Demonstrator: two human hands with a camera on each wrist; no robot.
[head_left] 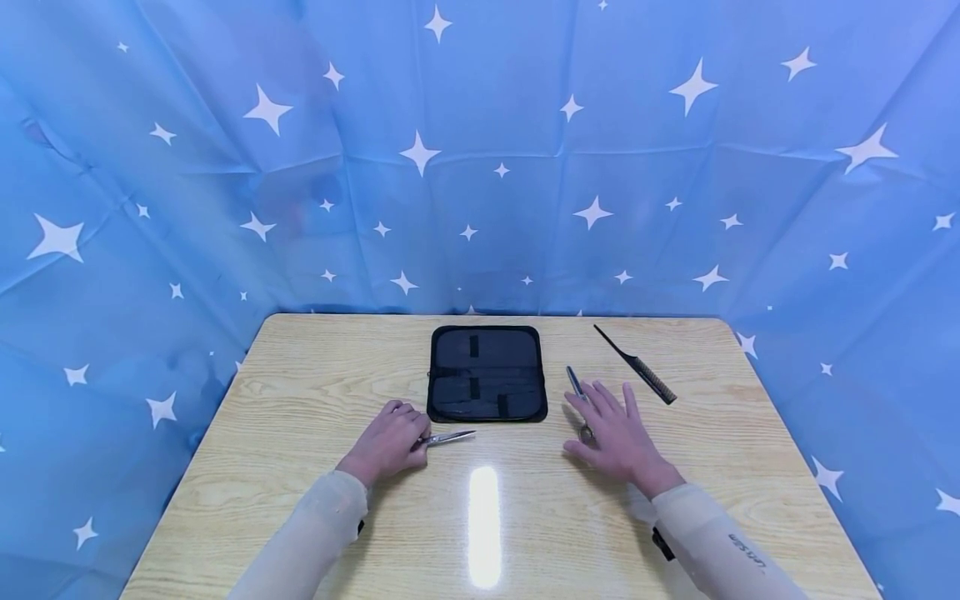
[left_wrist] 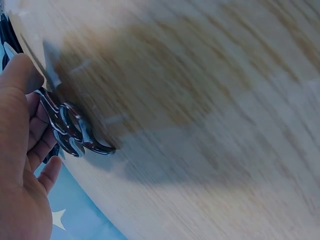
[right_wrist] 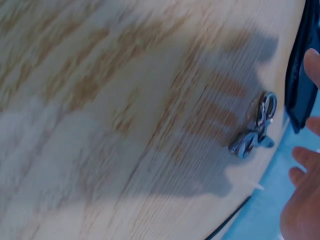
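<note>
Okay, pinching scissors (head_left: 450, 437) with the left grip (head_left: 390, 440), just beside the black tool case (head_left: 517, 358) on the bench (head_left: 300, 367). Hovering a splayed, unloaded right grip (head_left: 617, 437) above the second scissors (head_left: 574, 382). Could get jabbed fumbling the pinched scissors, or bump the second scissors by lowering blindly.

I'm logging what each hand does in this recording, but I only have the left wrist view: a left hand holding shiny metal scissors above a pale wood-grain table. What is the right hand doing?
Observer: The right hand, fingers spread, reaches over a second pair of shiny metal scissors.
Operator: Anything farther right?
Observer: Yes, a dark comb with a long thin tail.
Operator: And toward the middle, farther back?
Observer: A flat black case with rounded corners, lying with its inside facing up.
</note>
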